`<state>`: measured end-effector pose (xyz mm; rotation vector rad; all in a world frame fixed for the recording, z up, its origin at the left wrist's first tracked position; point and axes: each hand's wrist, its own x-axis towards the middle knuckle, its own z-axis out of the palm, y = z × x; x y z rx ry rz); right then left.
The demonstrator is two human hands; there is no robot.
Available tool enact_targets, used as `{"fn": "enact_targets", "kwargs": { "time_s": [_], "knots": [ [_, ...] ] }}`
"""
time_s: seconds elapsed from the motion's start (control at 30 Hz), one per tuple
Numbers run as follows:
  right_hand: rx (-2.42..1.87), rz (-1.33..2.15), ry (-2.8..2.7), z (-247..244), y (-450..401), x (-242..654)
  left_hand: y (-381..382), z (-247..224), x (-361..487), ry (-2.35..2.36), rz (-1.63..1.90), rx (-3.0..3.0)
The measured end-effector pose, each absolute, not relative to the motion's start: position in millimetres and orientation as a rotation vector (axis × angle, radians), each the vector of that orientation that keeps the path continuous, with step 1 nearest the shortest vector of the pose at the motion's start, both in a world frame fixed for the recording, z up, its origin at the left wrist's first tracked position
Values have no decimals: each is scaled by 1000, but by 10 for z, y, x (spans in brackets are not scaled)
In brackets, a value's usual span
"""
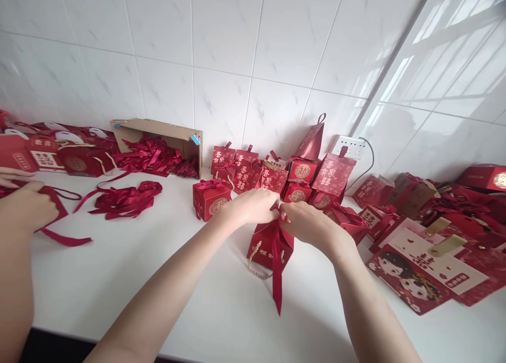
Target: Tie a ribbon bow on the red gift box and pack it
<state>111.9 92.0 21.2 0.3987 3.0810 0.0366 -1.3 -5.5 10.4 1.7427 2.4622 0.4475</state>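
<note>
A red gift box (261, 245) with gold characters stands in front of me on the white table, a twisted gold cord handle (256, 275) drooping at its front. Over its top runs a dark red ribbon (277, 271), one tail hanging past the front face. My left hand (259, 205) and my right hand (302, 221) meet above the box, both closed with fingertips pinching the ribbon. The exact knot or loop between the fingers is hidden. Just left of my left wrist sits a finished-looking red box (211, 198) with a ribbon bow.
A cardboard box (158, 125) of red ribbons lies at the back, with a loose ribbon pile (126, 198) before it. Red boxes (298, 170) line the wall near a power strip (348, 147). Flat red cards (427, 271) lie right. Another person's hands (29, 205) work at left.
</note>
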Motion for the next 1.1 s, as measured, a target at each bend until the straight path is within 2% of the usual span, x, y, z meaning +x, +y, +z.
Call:
{"fn": "enact_targets", "kwargs": {
  "time_s": [0.17,0.33,0.7,1.1],
  "knots": [
    [366,115,3075,226,980,1140,-43,42,-55,2649,504,1680],
    [373,52,3005,245,1016,1137,-43,48,-52,2682,580,1644],
    [346,-127,3119,294,1074,1245,-81,175,-81,2337,1681,1428],
    [218,-245,3194,407,1116,1445,-137,311,-34,1840,2043,1244]
  ]
}}
